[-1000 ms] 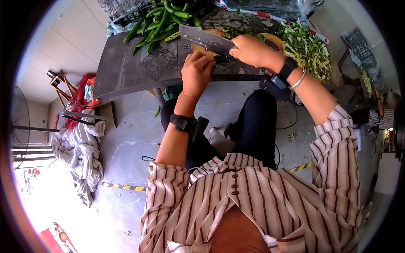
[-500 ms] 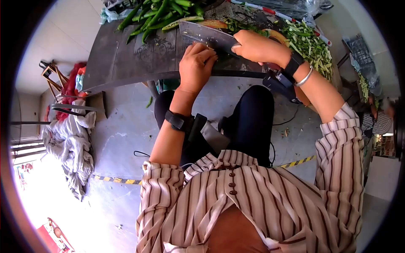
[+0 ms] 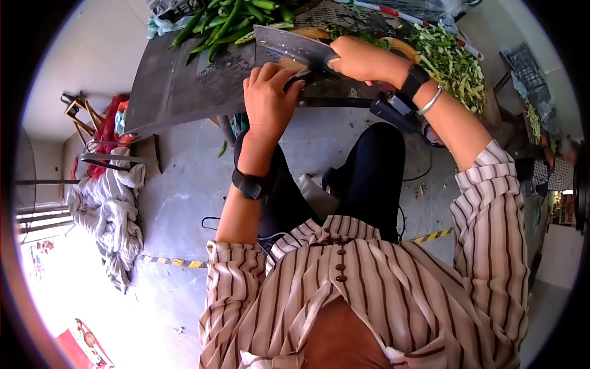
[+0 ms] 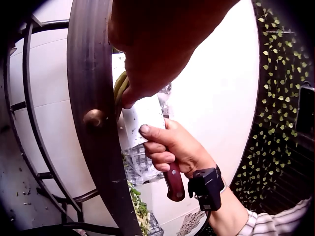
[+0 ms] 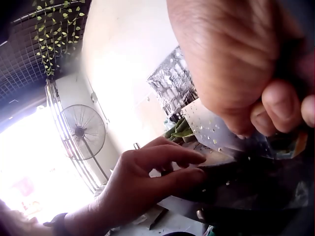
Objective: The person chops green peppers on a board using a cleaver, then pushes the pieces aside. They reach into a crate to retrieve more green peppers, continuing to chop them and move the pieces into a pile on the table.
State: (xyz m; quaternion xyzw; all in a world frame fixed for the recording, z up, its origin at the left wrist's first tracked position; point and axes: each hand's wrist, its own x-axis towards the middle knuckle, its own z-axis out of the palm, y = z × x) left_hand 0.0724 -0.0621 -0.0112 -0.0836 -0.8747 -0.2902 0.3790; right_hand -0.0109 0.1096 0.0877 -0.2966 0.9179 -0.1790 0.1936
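- With right hand (image 3: 365, 60) wrapped round the cleaver (image 3: 286, 44), steady the blade just beyond left hand (image 3: 269, 98).
- Tuck left hand clear of that edge (hard to say whether pinching anything).
- Leave room beside green peppers (image 3: 228, 26), heaped at the surface's (image 3: 157, 92) far left.

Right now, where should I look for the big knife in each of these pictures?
Head: top centre, the knife points left from the right hand.
Left wrist: near the middle, its pale blade lies up and left of the red handle.
Right wrist: right of centre, a speckled blade below the large hand.
Shared landmark: the right hand holding the knife.
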